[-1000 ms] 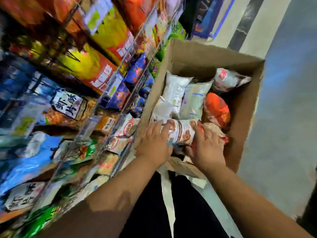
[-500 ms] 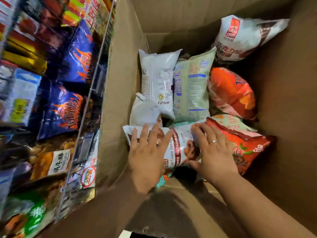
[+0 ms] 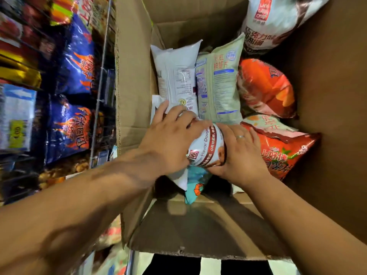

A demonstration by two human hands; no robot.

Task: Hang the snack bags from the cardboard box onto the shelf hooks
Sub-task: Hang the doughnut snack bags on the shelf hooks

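Both hands are down inside the open cardboard box (image 3: 135,80). My left hand (image 3: 168,139) and my right hand (image 3: 240,151), which wears a ring, grip a white snack bag with a red band (image 3: 206,149) from either side. Around it lie a white bag (image 3: 176,76), a pale green bag (image 3: 218,80), an orange bag (image 3: 266,88), a red bag (image 3: 286,153) and a white and brown bag (image 3: 272,20). A teal bag (image 3: 195,185) pokes out below my hands. The shelf (image 3: 99,80) stands to the left of the box.
Blue snack bags (image 3: 77,60) and other packets hang or sit on the wire shelf at left, close against the box's left wall. A box flap (image 3: 198,235) lies open toward me. The brown right wall (image 3: 333,96) rises high.
The camera has come closer into the box. Both hands have closed round the white red-banded bag and tipped it up off the pile.
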